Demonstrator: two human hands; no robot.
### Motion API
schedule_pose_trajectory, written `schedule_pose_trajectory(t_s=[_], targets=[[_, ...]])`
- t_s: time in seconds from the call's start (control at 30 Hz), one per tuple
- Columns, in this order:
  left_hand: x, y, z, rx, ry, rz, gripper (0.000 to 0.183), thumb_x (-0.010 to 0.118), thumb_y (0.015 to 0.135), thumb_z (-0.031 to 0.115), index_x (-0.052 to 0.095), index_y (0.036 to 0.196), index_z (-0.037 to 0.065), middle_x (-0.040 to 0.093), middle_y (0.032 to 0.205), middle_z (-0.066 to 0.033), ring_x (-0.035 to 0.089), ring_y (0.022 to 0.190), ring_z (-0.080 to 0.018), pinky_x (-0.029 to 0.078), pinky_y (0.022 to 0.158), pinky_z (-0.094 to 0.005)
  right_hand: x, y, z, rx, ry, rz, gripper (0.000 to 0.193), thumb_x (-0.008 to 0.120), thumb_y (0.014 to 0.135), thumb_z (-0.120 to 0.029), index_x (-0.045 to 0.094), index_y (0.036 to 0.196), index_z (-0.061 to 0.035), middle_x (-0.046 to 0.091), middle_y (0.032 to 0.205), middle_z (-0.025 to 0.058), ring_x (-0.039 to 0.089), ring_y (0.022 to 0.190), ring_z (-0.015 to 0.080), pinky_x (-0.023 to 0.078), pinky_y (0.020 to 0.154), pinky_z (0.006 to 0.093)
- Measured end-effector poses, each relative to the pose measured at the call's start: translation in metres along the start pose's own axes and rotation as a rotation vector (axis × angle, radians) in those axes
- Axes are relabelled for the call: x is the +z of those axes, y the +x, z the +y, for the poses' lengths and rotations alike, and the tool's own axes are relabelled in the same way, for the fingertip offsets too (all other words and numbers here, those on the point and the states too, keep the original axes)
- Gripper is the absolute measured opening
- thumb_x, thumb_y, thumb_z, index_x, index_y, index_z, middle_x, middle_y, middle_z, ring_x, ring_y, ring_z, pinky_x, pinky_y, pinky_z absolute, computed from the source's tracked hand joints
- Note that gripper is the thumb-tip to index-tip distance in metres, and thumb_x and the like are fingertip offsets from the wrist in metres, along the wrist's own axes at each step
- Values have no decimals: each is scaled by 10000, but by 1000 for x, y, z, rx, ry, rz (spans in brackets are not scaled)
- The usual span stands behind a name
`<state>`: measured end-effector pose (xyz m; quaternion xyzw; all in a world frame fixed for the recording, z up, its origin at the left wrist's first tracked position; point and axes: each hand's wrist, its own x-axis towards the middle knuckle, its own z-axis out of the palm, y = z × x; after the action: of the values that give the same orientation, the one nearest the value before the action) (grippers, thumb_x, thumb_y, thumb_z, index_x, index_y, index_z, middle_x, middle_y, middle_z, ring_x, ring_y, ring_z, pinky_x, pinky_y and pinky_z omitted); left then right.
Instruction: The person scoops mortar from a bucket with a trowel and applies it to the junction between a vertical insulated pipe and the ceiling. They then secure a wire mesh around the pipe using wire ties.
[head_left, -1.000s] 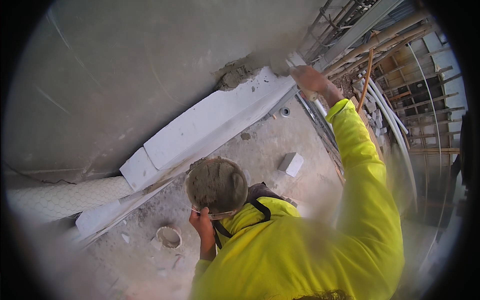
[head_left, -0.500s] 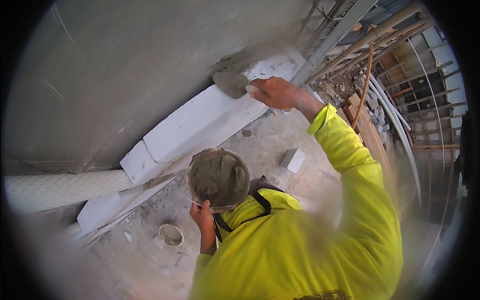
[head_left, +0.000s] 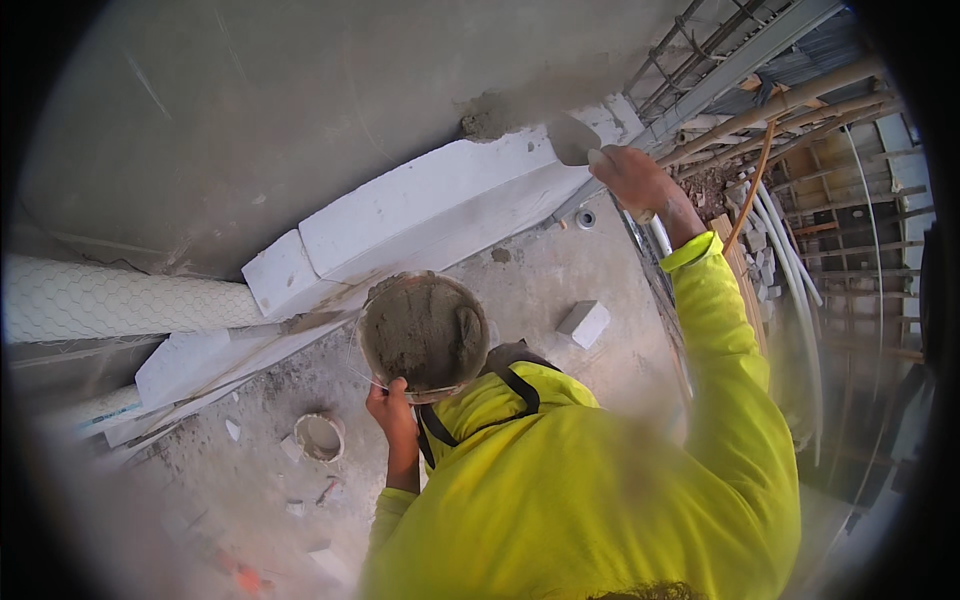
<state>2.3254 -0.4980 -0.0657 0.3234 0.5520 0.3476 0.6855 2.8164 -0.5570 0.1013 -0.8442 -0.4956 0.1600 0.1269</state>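
Observation:
My right hand (head_left: 637,180) is closed around the handle of a trowel (head_left: 572,139), whose blade is over the top of a white block wall (head_left: 430,190), near its far right end. Grey mortar (head_left: 490,117) clings to the grey wall face just behind the blocks, left of the blade. Against my body, my left hand (head_left: 394,408) grips the rim of a bucket (head_left: 478,375) tilted so its opening shows. Wet mortar (head_left: 420,325) fills much of it. Its thin wire handle hangs by my left fingers.
A small white block (head_left: 584,323) lies on the concrete floor (head_left: 530,275). A second bucket (head_left: 320,437) stands at lower left. Rolled wire mesh (head_left: 130,292) rests against the blocks at left. Bamboo poles (head_left: 780,105), white pipes (head_left: 785,245) and steel bars (head_left: 690,50) are at right.
My right hand and the trowel have moved right along the block top, away from the mortar patch. My left hand still holds the bucket. The view has shifted slightly.

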Motion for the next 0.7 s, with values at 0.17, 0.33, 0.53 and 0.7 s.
schedule_pose_trajectory(t_s=[0.17,0.33,0.53,0.7], targets=[[-1,-2,0,22,-21,10,464,543,810,-50,602,1270,-46,671,1139,-104,664,973,-196,534,851,-312,40,27,-90,-203,-75,-140,343,543,941,-306,619,1135,-33,658,1080,225,637,983,402,508,839,499],[-3,2,-15,120,30,-22,451,554,825,-29,606,1272,-42,668,1147,-89,653,953,-165,539,831,-290,58,-25,-87,-526,-228,-79,400,598,872,-144,536,1259,-66,600,1154,164,658,926,371,540,774,473],[7,-14,-1,180,32,2,422,562,833,-19,623,1250,-48,676,1110,-52,600,938,-101,477,857,-252,153,-27,-119,-674,-406,-366,401,572,866,-60,519,1263,-34,598,1118,180,676,914,368,558,767,458],[3,-15,-5,138,90,62,446,570,840,-2,617,1282,-30,671,1068,-27,583,867,-77,470,785,-228,217,-56,-128,-825,-395,-714,374,577,866,-54,539,1238,-31,621,1120,187,685,941,363,565,778,452]])
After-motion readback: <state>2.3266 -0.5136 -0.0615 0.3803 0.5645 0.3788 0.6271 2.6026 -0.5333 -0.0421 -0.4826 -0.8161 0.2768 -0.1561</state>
